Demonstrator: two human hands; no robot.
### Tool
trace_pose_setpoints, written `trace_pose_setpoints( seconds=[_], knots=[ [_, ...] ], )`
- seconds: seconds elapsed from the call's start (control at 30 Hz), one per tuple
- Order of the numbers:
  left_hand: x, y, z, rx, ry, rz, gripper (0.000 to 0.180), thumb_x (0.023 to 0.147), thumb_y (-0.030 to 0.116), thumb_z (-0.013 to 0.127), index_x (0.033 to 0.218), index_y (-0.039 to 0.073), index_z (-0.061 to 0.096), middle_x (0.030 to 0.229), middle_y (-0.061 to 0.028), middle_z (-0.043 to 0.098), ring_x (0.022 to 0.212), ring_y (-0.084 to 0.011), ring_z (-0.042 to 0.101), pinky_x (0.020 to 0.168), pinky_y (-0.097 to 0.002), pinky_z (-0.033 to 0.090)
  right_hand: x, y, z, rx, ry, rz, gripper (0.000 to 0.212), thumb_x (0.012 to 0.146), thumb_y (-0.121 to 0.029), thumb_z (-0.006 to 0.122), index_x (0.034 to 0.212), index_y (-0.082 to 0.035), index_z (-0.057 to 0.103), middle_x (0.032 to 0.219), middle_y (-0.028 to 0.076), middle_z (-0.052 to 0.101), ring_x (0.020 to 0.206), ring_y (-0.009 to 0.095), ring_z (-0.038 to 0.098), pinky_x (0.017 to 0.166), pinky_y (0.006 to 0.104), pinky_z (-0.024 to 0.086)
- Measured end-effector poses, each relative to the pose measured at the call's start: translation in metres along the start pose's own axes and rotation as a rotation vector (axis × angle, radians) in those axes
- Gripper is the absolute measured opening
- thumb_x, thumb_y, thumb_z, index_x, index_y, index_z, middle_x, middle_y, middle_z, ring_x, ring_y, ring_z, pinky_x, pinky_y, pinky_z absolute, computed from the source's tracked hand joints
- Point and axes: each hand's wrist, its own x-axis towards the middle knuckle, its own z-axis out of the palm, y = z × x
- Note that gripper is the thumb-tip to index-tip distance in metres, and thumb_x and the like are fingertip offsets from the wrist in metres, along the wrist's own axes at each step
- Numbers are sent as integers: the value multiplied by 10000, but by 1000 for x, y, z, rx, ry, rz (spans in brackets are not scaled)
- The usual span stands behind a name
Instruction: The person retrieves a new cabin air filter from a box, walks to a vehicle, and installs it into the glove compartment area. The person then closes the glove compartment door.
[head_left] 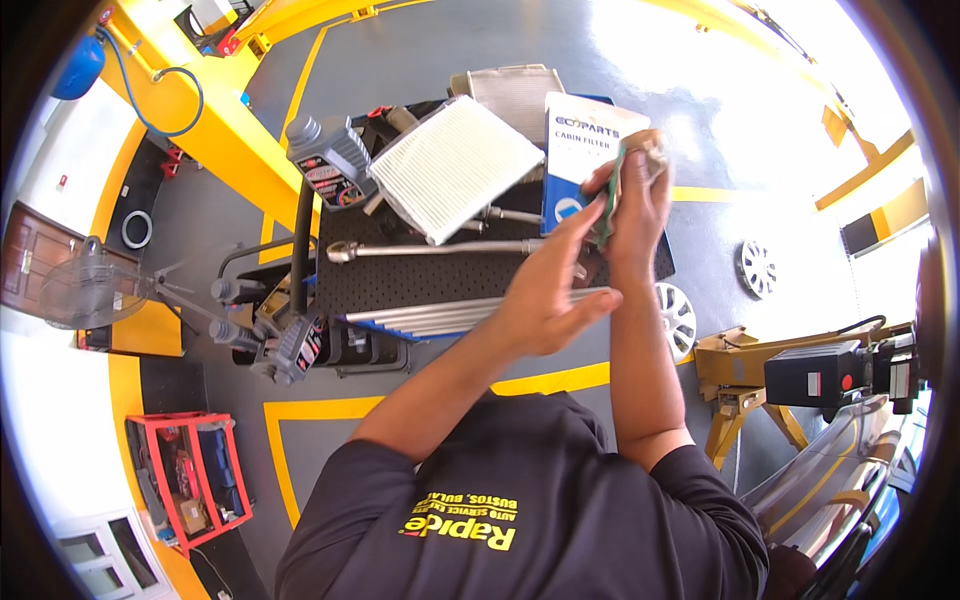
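Observation:
Above the right end of a black tool cart, my right hand (pixel 637 205) is closed around a crumpled rag (pixel 614 185) with a green edge and a pale beige part. My left hand (pixel 550 295) reaches up beside it, fingers straight and thumb spread, its fingertips against the rag's green edge. Just behind the hands stands a white and blue cabin filter box (pixel 585 125), partly covered by them. A white pleated cabin filter (pixel 458 165) lies tilted to their left. Below it a long metal ratchet wrench (pixel 440 250) lies across the black perforated cart top (pixel 390 290).
A grey oil bottle (pixel 330 165) stands at the cart's left corner, more bottles (pixel 290 350) below. A greyish filter (pixel 515 95) lies behind the white one. Hubcaps (pixel 676 320) rest on the floor at right, near a yellow lift arm (pixel 735 360). A fan (pixel 95 290) is at left.

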Motion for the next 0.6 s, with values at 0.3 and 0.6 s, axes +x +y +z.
trace_pose_setpoints(
  seconds=[0.3, 0.6],
  knots=[
    [-46, -77, -167, -346, 727, -882, 628, 927, 216, 709, 1303, -25, 267, 1083, -151, 603, 929, -187, 644, 707, -296, 558, 142, 40, 38, -1489, -562, -251, 578, 974, -546, 520, 1364, -119, 536, 1367, 180, 550, 1255, 331, 528, 1058, 515, 405],
    [-23, -73, -182, -457, 769, -594, 352, 885, 55, 644, 1172, -49, 469, 1116, -188, 621, 963, -221, 648, 746, -401, 579, 134, -98, 22, -736, -484, -547, 478, 1026, -372, 455, 1316, -12, 572, 1280, 120, 620, 1201, 214, 572, 1046, 357, 417]
  ],
)
